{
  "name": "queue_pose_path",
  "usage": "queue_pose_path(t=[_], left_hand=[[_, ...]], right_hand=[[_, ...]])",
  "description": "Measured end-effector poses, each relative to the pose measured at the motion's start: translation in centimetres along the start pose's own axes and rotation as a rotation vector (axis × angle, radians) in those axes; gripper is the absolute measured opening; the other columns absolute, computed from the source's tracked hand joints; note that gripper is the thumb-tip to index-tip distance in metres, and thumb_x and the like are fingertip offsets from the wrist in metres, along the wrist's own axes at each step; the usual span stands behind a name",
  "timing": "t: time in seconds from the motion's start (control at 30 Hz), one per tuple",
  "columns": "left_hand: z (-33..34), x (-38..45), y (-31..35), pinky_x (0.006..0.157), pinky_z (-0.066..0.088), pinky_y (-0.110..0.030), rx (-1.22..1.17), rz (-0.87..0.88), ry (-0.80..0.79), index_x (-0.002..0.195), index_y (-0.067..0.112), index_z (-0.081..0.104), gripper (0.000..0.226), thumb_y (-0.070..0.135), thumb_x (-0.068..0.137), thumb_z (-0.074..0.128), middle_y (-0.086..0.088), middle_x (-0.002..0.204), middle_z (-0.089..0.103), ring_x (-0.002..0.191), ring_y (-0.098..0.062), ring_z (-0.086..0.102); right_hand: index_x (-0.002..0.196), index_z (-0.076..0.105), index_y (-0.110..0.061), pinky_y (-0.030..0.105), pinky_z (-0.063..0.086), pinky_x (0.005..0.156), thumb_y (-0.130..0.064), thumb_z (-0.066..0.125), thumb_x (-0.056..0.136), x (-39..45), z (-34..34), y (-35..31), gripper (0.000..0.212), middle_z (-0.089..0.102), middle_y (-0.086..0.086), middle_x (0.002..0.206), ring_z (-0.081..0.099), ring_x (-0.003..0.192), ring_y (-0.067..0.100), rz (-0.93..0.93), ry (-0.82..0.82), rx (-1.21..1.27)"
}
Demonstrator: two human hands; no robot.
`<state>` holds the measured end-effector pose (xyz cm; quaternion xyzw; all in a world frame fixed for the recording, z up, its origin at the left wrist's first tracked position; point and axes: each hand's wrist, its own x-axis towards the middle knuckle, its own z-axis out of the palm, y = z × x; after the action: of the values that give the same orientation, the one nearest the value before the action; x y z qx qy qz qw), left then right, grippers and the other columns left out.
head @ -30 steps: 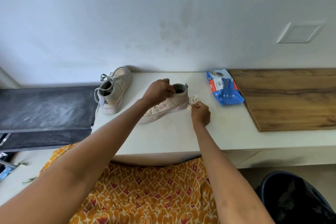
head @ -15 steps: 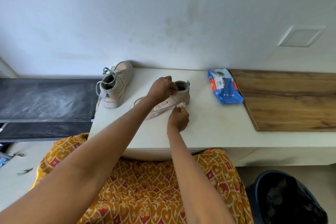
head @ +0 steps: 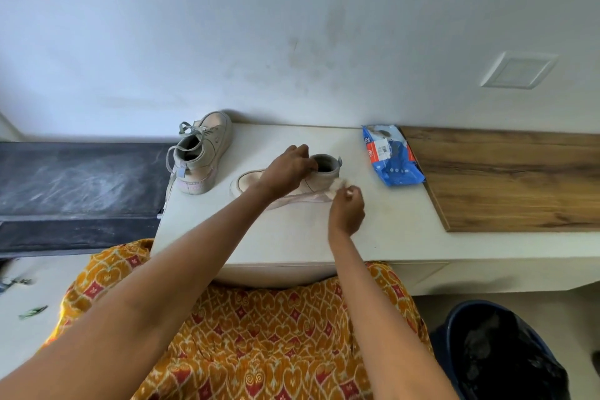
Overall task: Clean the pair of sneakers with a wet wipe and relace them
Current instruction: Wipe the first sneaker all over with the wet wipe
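Head view is showing the left hand (head: 285,169) gripping the unlaced sneaker (head: 319,180) mid-surface (head: 292,237), its grip closed around the collar, while the right hand (head: 345,213) is pinching the wet wipe (head: 336,185) against the heel. Hard rubbing risks sliding the shoe free.

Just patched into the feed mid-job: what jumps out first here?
Centre of the white table, the left hand grips the unlaced sneaker at its collar while the right hand pinches a wipe against the heel. A second sneaker, laces in, stands at the table's back left corner. The blue wipes pack lies to the right, beside a wooden board.
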<state>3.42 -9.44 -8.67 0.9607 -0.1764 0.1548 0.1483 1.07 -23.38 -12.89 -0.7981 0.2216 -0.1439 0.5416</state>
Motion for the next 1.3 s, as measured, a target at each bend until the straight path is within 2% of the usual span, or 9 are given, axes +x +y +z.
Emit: queue_pose_path(t=[0.1, 0.17, 0.33, 0.53, 0.7, 0.87, 1.0, 1.1, 1.3], left_hand=[[0.8, -1.3, 0.8, 0.052, 0.045, -0.033, 0.005, 0.007, 0.084, 0.104, 0.01, 0.069, 0.026, 0.001, 0.081, 0.062, -0.013, 0.088, 0.057, 0.073, -0.031, 0.05], [1.3, -2.1, 1.8, 0.051, 0.048, -0.036, 0.011, -0.042, 0.095, 0.112, 0.009, 0.066, 0.029, 0.007, 0.083, 0.06, -0.015, 0.095, 0.057, 0.078, -0.033, 0.052], [1.4, -2.0, 4.0, 0.039, 0.048, -0.03, 0.159, -0.093, 0.032, 0.089, 0.013, 0.067, 0.018, 0.014, 0.073, 0.073, -0.015, 0.088, 0.057, 0.068, -0.03, 0.054], [0.0, -1.1, 2.2, 0.063, 0.044, -0.039, -0.109, -0.192, 0.052, 0.113, 0.012, 0.067, 0.026, 0.012, 0.089, 0.057, -0.015, 0.094, 0.062, 0.083, -0.036, 0.056], [-0.4, -1.0, 1.1, 0.071, 0.043, -0.035, -0.222, -0.204, 0.031, 0.118, 0.011, 0.065, 0.028, 0.011, 0.093, 0.052, -0.011, 0.099, 0.064, 0.092, -0.031, 0.058], [0.0, -1.3, 1.7, 0.069, 0.045, -0.037, -0.178, -0.159, 0.038, 0.114, 0.011, 0.067, 0.03, 0.006, 0.089, 0.052, -0.014, 0.097, 0.062, 0.087, -0.034, 0.056], [-0.2, -1.1, 1.8, 0.066, 0.041, -0.035, -0.145, -0.156, 0.031, 0.114, 0.013, 0.067, 0.029, 0.009, 0.09, 0.051, -0.013, 0.095, 0.06, 0.085, -0.033, 0.055], [-0.4, -0.7, 2.3, 0.064, 0.039, -0.033, -0.084, -0.177, -0.004, 0.117, 0.019, 0.065, 0.03, 0.018, 0.093, 0.049, -0.009, 0.099, 0.058, 0.091, -0.028, 0.053], [0.2, -0.7, 4.1, 0.061, 0.045, -0.037, 0.155, -0.158, -0.088, 0.117, 0.015, 0.06, 0.03, 0.026, 0.093, 0.047, -0.011, 0.112, 0.05, 0.098, -0.029, 0.047]], right_hand=[[0.119, 0.061, -0.016, 0.023, 0.04, 0.066, -0.022, 0.047, 0.096, 1.3, 0.2, -0.6, 0.028, 0.066, 0.006, 0.11, 0.06, 0.096, 0.022, -0.121, 0.028, -0.031], [0.115, 0.065, -0.015, 0.025, 0.041, 0.065, -0.027, 0.049, 0.096, 1.0, 0.8, 0.2, 0.027, 0.068, 0.005, 0.103, 0.059, 0.092, 0.021, -0.184, 0.016, -0.102], [0.102, 0.069, -0.012, 0.026, 0.038, 0.062, -0.02, 0.055, 0.092, 0.8, 0.5, 3.8, 0.019, 0.068, 0.009, 0.094, 0.054, 0.087, 0.023, -0.191, -0.009, -0.262], [0.103, 0.057, -0.012, 0.026, 0.042, 0.059, -0.021, 0.06, 0.088, 1.5, -0.1, -0.3, 0.017, 0.064, 0.004, 0.088, 0.057, 0.076, 0.017, -0.304, 0.035, 0.022], [0.087, 0.055, -0.005, 0.012, 0.026, 0.055, -0.009, 0.06, 0.085, -1.1, 0.9, 2.0, 0.007, 0.054, 0.006, 0.078, 0.044, 0.071, 0.013, -0.452, -0.145, -0.154], [0.092, 0.063, -0.009, 0.022, 0.034, 0.061, -0.011, 0.059, 0.087, -1.8, 0.2, 3.9, 0.007, 0.051, 0.004, 0.078, 0.045, 0.07, 0.014, -0.402, -0.19, -0.178], [0.102, 0.063, -0.015, 0.013, 0.033, 0.055, -0.016, 0.058, 0.09, -1.1, 0.0, 1.0, 0.013, 0.058, 0.0, 0.08, 0.048, 0.072, 0.01, -0.499, -0.029, -0.053], [0.089, 0.062, -0.014, 0.01, 0.029, 0.053, -0.02, 0.058, 0.09, -0.6, 0.3, 1.0, 0.007, 0.062, 0.003, 0.078, 0.049, 0.071, 0.011, -0.546, -0.053, -0.153], [0.091, 0.063, -0.012, 0.022, 0.037, 0.058, -0.025, 0.057, 0.091, 1.1, -0.3, 3.8, 0.014, 0.063, 0.009, 0.084, 0.057, 0.079, 0.022, -0.386, -0.13, -0.237]])
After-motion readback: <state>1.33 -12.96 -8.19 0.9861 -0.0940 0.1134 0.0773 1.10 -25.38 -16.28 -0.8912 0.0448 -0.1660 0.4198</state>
